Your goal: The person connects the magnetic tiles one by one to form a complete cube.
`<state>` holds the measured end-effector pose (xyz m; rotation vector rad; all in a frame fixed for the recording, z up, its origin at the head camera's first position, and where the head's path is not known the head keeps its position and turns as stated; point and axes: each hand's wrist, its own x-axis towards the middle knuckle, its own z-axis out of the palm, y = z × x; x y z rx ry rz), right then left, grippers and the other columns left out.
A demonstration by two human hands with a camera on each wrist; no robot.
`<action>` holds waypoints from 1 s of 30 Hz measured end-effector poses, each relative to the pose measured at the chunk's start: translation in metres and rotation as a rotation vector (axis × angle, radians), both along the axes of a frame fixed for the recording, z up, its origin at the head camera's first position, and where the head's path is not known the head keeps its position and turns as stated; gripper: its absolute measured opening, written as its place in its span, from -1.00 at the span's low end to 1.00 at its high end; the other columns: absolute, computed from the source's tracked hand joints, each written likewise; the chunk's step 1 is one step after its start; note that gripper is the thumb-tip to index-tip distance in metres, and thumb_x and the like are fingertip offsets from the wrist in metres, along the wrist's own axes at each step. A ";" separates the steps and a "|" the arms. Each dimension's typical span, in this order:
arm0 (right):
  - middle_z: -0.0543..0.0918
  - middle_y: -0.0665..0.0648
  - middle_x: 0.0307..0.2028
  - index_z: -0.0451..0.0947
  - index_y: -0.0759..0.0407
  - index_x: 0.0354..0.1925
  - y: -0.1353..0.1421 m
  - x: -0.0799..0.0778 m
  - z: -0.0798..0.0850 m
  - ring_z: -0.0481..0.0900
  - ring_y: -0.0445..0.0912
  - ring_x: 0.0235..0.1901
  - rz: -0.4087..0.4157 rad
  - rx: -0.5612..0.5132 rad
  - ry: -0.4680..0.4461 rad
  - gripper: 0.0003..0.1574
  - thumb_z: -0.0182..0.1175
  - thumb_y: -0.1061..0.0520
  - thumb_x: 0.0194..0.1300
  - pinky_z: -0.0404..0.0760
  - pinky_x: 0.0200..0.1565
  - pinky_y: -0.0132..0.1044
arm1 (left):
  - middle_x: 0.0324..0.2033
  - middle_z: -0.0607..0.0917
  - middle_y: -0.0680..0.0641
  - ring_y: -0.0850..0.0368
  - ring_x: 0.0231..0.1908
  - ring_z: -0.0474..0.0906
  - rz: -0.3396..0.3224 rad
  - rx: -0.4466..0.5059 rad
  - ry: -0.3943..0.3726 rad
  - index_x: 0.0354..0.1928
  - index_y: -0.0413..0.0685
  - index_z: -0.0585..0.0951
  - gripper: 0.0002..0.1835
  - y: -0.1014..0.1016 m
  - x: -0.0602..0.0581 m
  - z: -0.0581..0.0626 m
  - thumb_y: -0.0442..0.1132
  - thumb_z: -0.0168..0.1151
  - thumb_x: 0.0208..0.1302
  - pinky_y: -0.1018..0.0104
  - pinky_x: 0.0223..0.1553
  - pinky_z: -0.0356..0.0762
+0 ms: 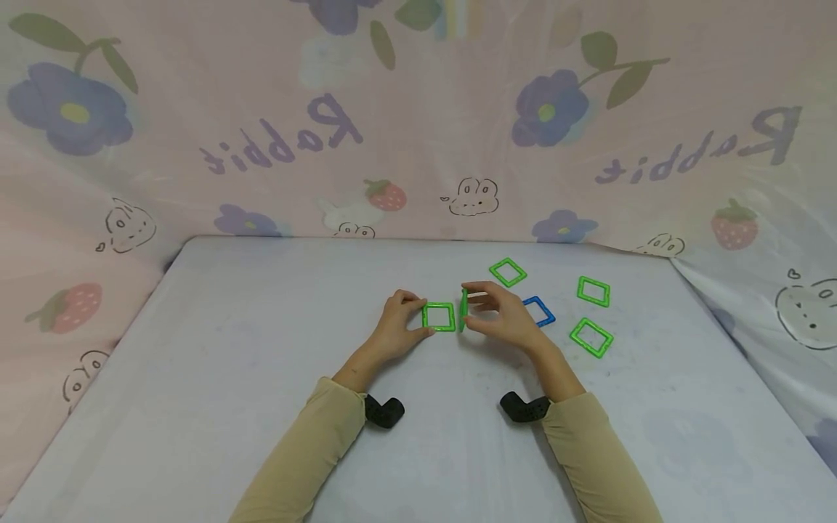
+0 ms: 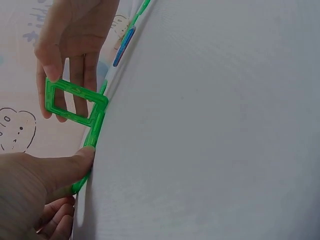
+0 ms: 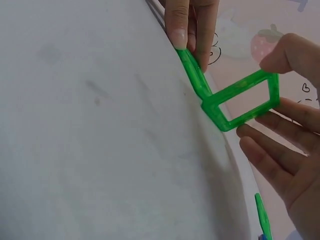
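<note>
My left hand (image 1: pixel 395 327) pinches a green square magnetic tile frame (image 1: pixel 453 317), which lies flat on the white table, between thumb and fingers at its left side. A second green tile frame (image 1: pixel 463 312) is held on edge by my right hand (image 1: pixel 506 316), thumb on one side edge and fingertips on the other. In the left wrist view the upright tile (image 2: pixel 75 118) overlaps the end of the flat tile (image 2: pixel 95 131). From the right wrist the upright tile (image 3: pixel 240 89) leans outward, its lower edge right at the flat tile (image 3: pixel 195 75).
Right of my hands lie a blue tile frame (image 1: pixel 548 312), partly covered by the right hand, and green tile frames at the back (image 1: pixel 516 266), upper right (image 1: pixel 594 281) and lower right (image 1: pixel 598 327). Black curved pieces (image 1: pixel 384 412) sit at both wrists. Printed cloth (image 1: pixel 418 145) walls the table.
</note>
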<state>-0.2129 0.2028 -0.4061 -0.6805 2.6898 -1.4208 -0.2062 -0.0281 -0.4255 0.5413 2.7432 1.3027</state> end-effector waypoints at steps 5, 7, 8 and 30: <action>0.46 0.35 0.22 0.33 0.30 0.29 -0.004 0.001 0.001 0.52 0.24 0.11 -0.003 -0.031 -0.065 -0.24 0.34 0.25 0.15 0.49 0.12 0.12 | 0.15 0.37 -0.22 -0.13 0.20 0.25 -0.001 0.006 0.001 0.26 -0.36 0.42 -0.37 0.000 0.000 0.000 -0.26 0.37 0.17 0.01 0.24 0.30; 0.44 0.39 0.22 0.31 0.36 0.29 -0.006 0.006 0.009 0.50 0.28 0.11 0.010 -0.040 -0.068 -0.24 0.32 0.28 0.16 0.47 0.12 0.16 | 0.15 0.38 -0.23 -0.13 0.20 0.25 -0.002 0.005 0.005 0.25 -0.36 0.42 -0.37 0.000 0.000 0.000 -0.26 0.37 0.17 0.01 0.24 0.30; 0.44 0.40 0.21 0.30 0.38 0.29 -0.008 0.008 0.012 0.50 0.29 0.11 0.018 -0.041 -0.066 -0.25 0.31 0.29 0.16 0.47 0.12 0.17 | 0.14 0.38 -0.23 -0.14 0.19 0.25 -0.004 0.004 0.008 0.25 -0.36 0.42 -0.37 0.000 0.000 0.000 -0.26 0.37 0.17 0.01 0.23 0.31; 0.43 0.35 0.23 0.25 0.26 0.37 0.004 0.000 -0.005 0.48 0.24 0.15 0.055 -0.092 -0.105 -0.30 0.18 0.17 0.32 0.44 0.17 0.13 | 0.13 0.40 -0.22 -0.13 0.19 0.27 0.009 -0.007 -0.007 0.24 -0.35 0.44 -0.36 0.000 -0.001 0.001 -0.24 0.39 0.15 0.02 0.22 0.32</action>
